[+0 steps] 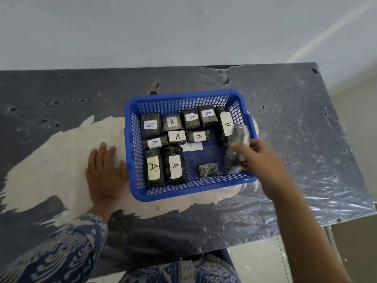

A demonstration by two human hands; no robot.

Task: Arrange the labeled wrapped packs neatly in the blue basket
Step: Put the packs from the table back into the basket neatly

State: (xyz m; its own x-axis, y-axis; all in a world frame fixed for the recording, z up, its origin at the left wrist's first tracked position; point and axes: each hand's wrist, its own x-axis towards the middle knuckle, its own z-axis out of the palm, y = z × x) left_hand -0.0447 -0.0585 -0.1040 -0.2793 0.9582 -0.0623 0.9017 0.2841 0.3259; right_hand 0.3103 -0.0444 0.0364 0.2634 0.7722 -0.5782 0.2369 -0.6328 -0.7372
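A blue plastic basket (130, 160) stands on the table and holds several dark wrapped packs with white "A" labels, such as one long pack (174, 165) at the front left. A small pack (208, 170) lies label-down near the front. A loose label (190, 146) lies on the basket floor. My right hand (257, 158) is over the basket's right side, shut on a blurred dark pack (236, 148). My left hand (105, 170) rests flat on the table, touching the basket's left wall, fingers apart.
The table (61, 103) is covered in dark, worn plastic film with a pale bare patch (51, 160) under and left of the basket. Its right edge drops to a tiled floor (350, 111). A wall stands behind the table.
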